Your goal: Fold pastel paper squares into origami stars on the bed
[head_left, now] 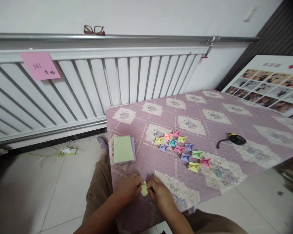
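Observation:
A small folded piece of pale yellow paper (pixel 144 188) is held between my two hands, low over the near end of the table. The fingers of my left hand (pixel 132 187) pinch its left edge. On its right side, my right hand (pixel 160 192) pinches it between thumb and fingers. Ahead and to the left lies a stack of square paper (pixel 123 149) with a pale green sheet on top. Several small folded paper shapes (pixel 179 149) in pink, orange, yellow, teal, blue and green stand in slanting rows to the right.
The table (pixel 141 130) has a purple floral cloth. A black and yellow object (pixel 237 139) with a strap lies at its right. Beyond are a white radiator (pixel 134 78), a pink note (pixel 40 66), glasses (pixel 94 30) on a pipe and a photo board (pixel 268 85). Cables (pixel 68 150) lie on the floor.

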{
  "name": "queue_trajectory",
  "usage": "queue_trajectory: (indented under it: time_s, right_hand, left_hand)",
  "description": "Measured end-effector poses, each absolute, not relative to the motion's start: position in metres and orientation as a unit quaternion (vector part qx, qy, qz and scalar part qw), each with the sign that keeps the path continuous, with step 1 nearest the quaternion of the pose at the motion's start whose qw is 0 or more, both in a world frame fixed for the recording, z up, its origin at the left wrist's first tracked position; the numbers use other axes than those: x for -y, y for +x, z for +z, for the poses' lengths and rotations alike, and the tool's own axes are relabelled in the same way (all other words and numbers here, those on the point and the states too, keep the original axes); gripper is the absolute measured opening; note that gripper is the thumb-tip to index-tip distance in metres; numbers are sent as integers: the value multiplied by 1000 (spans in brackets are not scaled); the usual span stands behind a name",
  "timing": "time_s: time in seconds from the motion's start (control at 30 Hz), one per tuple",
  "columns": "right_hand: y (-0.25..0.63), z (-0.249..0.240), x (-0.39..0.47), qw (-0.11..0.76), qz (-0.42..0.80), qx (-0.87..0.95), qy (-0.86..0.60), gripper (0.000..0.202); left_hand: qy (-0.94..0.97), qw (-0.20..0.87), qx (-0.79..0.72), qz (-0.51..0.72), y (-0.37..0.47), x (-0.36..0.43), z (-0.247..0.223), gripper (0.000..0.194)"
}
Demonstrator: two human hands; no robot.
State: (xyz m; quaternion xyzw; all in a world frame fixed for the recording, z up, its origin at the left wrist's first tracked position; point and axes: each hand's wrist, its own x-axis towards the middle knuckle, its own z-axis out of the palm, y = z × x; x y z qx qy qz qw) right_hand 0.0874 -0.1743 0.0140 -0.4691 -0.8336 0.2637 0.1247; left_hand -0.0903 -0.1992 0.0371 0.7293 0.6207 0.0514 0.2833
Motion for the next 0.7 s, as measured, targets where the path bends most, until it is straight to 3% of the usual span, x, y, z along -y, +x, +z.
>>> queue_trajectory:
  time_s: [0.7]
  right_hand:
    - [93,5,178,130,187,872,-432,14]
  left_hand:
    - [777,167,-605,50,-86,215,11,18]
